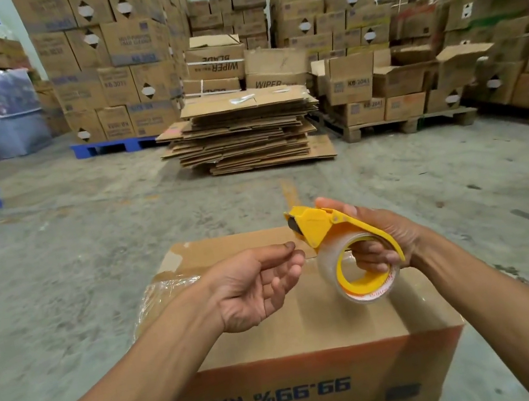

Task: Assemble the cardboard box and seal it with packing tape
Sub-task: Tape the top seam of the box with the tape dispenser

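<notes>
Single head-worn wide-angle view, looking forward and slightly down from standing height, edges bowed and blurred by the lens. Near field at bottom centre: both forearms enter from the lower corners, left hand [262, 285] and right hand [378, 239] close to the lens above a box [297, 330] standing directly in front of the wearer. Mid and far field: bare floor [88, 235] runs out to a flat cardboard pile [245, 130] dead ahead, stacked cartons [109, 62] filling the back wall well away; no second view to overlap.
</notes>
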`<state>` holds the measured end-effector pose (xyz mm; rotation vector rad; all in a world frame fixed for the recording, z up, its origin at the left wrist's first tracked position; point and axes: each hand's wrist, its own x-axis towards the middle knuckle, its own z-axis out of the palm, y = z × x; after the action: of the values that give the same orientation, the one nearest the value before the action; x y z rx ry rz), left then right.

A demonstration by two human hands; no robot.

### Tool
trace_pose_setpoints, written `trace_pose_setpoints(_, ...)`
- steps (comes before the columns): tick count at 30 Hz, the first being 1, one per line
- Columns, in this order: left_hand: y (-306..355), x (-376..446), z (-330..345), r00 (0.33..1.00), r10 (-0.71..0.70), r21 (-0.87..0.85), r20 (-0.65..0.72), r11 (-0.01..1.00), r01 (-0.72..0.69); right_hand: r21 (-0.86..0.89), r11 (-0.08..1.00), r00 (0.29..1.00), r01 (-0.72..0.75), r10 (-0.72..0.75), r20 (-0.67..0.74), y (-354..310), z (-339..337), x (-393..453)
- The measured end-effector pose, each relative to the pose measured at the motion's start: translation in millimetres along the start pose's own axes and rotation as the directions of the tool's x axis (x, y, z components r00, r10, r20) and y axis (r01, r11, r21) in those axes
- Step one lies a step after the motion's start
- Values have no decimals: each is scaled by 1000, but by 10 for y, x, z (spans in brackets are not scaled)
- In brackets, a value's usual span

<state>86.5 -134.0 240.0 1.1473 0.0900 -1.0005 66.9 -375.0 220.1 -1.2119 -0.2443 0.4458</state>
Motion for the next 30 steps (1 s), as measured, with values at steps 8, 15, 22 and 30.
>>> trace_pose_setpoints(8,-24,-26,-11,1000,15,-22,-11,1000,-15,-77,997,1000,-12,12,0,-26,-15,-9)
trace_pose_setpoints(15,-26,17,-53,1000,-18,-17,22,1000,19,-141,989,999,-42,42,-2,-71,-19,-34)
trace_pose_setpoints(22,-48,36,-105,998,-58,-13,11,998,59,-169,983,998,-68,70,5,-102,10,-68)
trace_pose_setpoints(30,-86,99,-110,998,-28,-76,58,997,32,-204,973,992,-112,120,28,-103,18,-72)
